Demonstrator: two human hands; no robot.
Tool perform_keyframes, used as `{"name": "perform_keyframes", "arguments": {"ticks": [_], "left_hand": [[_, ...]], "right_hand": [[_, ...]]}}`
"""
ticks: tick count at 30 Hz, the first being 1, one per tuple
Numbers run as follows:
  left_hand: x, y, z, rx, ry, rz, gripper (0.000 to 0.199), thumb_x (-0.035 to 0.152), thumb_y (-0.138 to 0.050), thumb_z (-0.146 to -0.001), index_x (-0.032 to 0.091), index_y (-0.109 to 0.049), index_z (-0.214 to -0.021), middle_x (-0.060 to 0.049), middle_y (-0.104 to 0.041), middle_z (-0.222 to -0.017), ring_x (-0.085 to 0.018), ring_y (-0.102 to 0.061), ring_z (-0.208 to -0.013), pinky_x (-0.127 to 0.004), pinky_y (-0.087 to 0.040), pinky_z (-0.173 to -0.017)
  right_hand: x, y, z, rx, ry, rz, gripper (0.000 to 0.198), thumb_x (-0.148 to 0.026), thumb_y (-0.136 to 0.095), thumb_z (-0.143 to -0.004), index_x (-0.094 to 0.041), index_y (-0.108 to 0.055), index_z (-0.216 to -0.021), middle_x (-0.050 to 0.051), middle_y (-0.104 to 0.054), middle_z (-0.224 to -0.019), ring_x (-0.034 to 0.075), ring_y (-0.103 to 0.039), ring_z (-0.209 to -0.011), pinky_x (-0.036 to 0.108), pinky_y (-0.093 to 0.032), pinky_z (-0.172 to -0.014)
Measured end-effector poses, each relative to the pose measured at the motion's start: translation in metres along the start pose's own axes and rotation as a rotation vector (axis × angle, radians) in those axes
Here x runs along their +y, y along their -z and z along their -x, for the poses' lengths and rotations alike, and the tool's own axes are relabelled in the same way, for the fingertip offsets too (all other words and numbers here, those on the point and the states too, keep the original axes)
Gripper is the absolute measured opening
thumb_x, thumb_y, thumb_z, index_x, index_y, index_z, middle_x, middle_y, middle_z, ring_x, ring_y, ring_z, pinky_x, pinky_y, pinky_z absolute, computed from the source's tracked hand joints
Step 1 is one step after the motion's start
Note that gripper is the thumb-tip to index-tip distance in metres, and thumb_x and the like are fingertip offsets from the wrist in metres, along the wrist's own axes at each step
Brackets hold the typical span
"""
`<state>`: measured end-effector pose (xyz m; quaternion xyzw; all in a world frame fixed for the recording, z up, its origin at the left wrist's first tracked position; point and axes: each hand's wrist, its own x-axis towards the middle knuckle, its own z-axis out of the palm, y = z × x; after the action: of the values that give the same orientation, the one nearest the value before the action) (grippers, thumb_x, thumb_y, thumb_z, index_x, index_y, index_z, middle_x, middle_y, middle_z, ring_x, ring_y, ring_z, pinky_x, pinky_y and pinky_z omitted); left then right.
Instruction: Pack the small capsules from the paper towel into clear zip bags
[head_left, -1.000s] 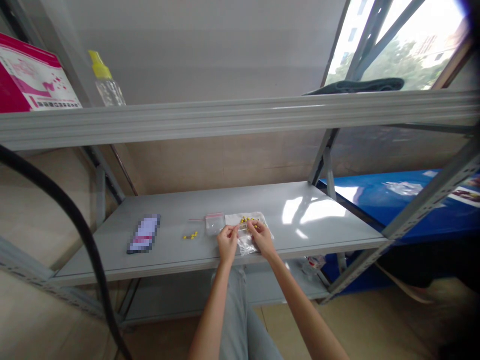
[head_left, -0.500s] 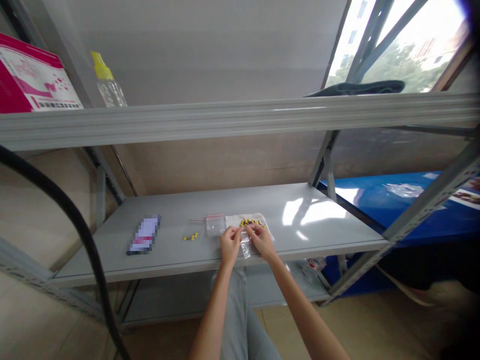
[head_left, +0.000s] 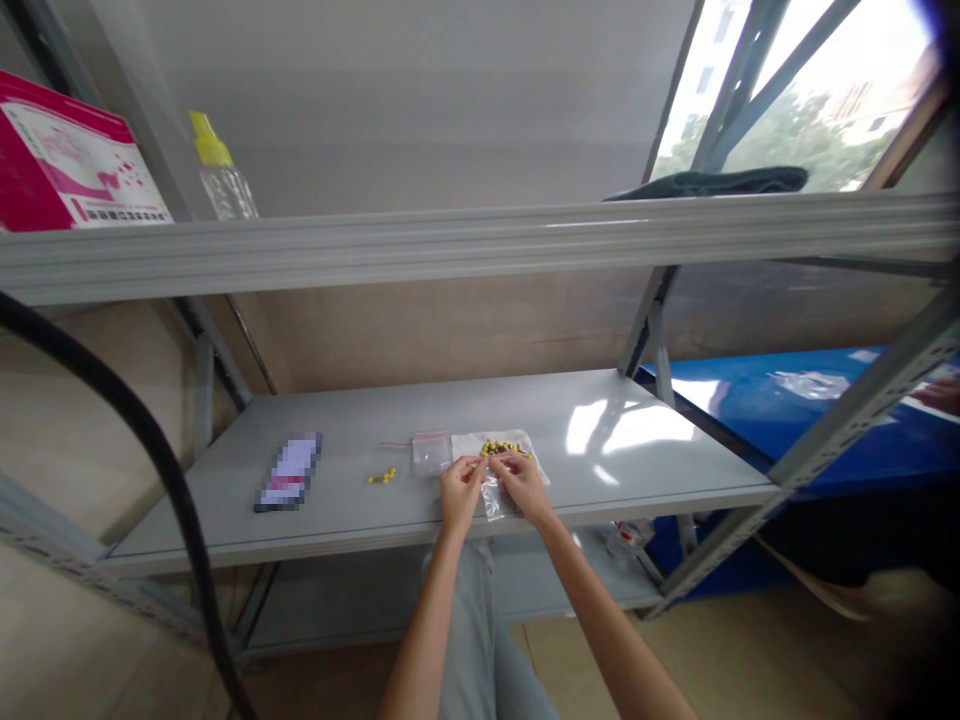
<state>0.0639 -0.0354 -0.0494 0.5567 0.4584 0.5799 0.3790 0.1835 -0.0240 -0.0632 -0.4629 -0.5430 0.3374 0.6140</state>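
My left hand (head_left: 461, 487) and my right hand (head_left: 521, 484) meet near the shelf's front edge, fingers pinched on the top of a small clear zip bag (head_left: 493, 499) that hangs down between them. What the bag contains is too small to make out. Just beyond my fingertips, a heap of small yellow and dark pieces (head_left: 501, 447) lies on a white cloth (head_left: 466, 440). To the left, a second zip bag (head_left: 430, 456) with a reddish top strip lies flat. Several more yellow pieces (head_left: 382, 477) sit farther left on the bare shelf.
A blurred phone (head_left: 291, 472) lies at the left of the grey shelf (head_left: 592, 480). Overhead runs an upper shelf (head_left: 450, 245) with a pink box (head_left: 90, 165) and a yellow-capped bottle (head_left: 223, 175). A black cable (head_left: 150, 430) curves down at left. A blue surface (head_left: 787, 410) stands at right.
Both hands stay in nearly the same place, with their fingertips slightly closer together along the bag's top. The whole view has shifted down a little.
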Motion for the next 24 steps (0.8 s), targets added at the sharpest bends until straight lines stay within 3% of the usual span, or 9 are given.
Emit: {"name": "perform_keyframes", "arguments": {"ticks": [4,8,11,15,24], "left_hand": [[-0.001,0.0,-0.001,-0.01,-0.015,-0.049,0.033,0.046,-0.06,-0.074,0.013,-0.064,-0.079,0.0,-0.058,-0.056,-0.009,-0.049,-0.047,-0.018,-0.034,-0.045],[-0.002,0.001,-0.001,-0.002,-0.056,-0.103,0.033,0.044,-0.052,-0.079,0.014,-0.065,-0.076,-0.001,-0.059,-0.058,-0.011,-0.051,-0.05,-0.019,-0.037,-0.048],[-0.002,0.003,-0.001,0.077,-0.052,-0.115,0.031,0.041,-0.05,-0.08,0.015,-0.064,-0.073,-0.001,-0.059,-0.058,-0.012,-0.053,-0.053,-0.02,-0.039,-0.051],[-0.002,0.003,0.0,0.159,-0.031,-0.108,0.028,0.04,-0.05,-0.079,0.016,-0.062,-0.073,-0.001,-0.06,-0.06,-0.013,-0.055,-0.056,-0.02,-0.04,-0.052],[-0.005,0.002,0.001,0.125,-0.029,-0.152,0.027,0.04,-0.05,-0.08,0.017,-0.06,-0.07,-0.001,-0.061,-0.061,-0.013,-0.054,-0.054,-0.02,-0.038,-0.051]], "right_hand": [[-0.001,0.0,-0.001,-0.033,0.007,-0.02,0.031,-0.049,-0.064,-0.071,-0.018,-0.07,-0.072,0.007,-0.069,-0.075,0.02,-0.062,-0.073,0.03,-0.048,-0.067],[-0.003,0.001,0.0,-0.051,0.007,-0.034,0.031,-0.049,-0.065,-0.07,-0.018,-0.07,-0.07,0.006,-0.069,-0.076,0.019,-0.062,-0.074,0.029,-0.047,-0.068],[-0.005,0.0,0.001,-0.04,-0.013,-0.038,0.034,-0.051,-0.062,-0.072,-0.018,-0.069,-0.069,0.004,-0.066,-0.067,0.015,-0.058,-0.063,0.025,-0.045,-0.059],[-0.008,0.0,0.003,0.004,-0.086,-0.047,0.041,-0.056,-0.059,-0.072,-0.016,-0.062,-0.064,-0.001,-0.052,-0.052,0.009,-0.043,-0.045,0.022,-0.033,-0.042],[-0.006,0.0,0.002,-0.012,-0.064,-0.047,0.041,-0.059,-0.058,-0.072,-0.019,-0.056,-0.063,-0.002,-0.049,-0.053,0.01,-0.041,-0.047,0.021,-0.035,-0.042]]}}
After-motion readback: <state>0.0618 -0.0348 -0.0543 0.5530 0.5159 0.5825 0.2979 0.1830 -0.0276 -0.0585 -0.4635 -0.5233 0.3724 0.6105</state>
